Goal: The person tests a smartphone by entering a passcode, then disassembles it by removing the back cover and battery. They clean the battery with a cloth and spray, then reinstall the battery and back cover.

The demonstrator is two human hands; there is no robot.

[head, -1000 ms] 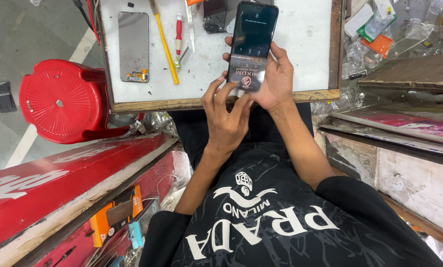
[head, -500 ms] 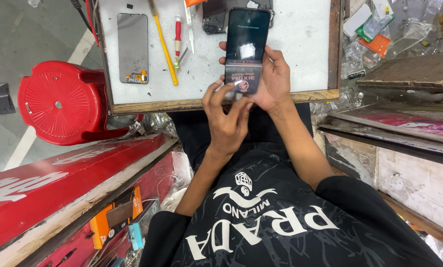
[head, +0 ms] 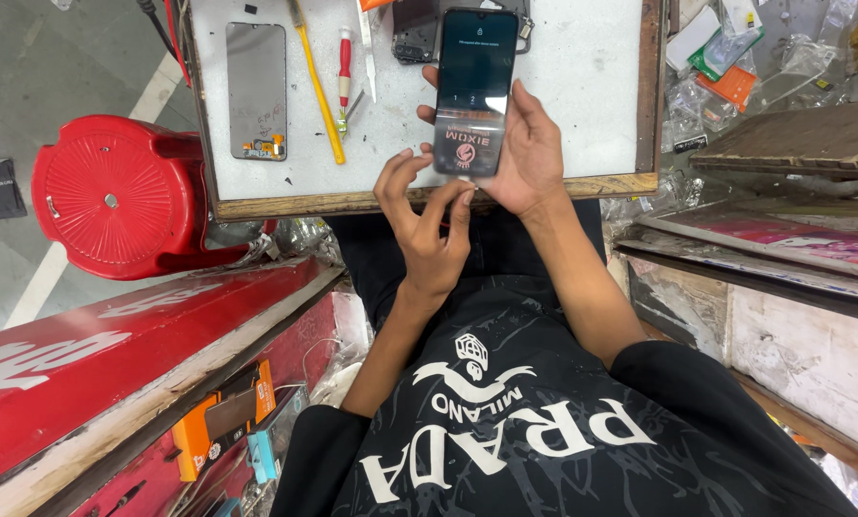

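right fingers [head: 520, 105] clamped on phone [head: 474, 91] | left fingers [head: 460, 206] apart beneath | phone's back hidden

Cluttered repair bench, stool and stacked boards around it

White work mat [head: 582, 105] in a wooden frame; on it a detached screen panel [head: 257, 89] lying flat at left, a long yellow tool [head: 318, 86] just right of it, a red-handled screwdriver [head: 345, 62] beside that, a dark part [head: 412, 33] at the top edge. Red plastic stool [head: 113, 196] on the grey floor to the left. Red boards [head: 132, 345] lower left, plastic packets [head: 726, 67] upper right.
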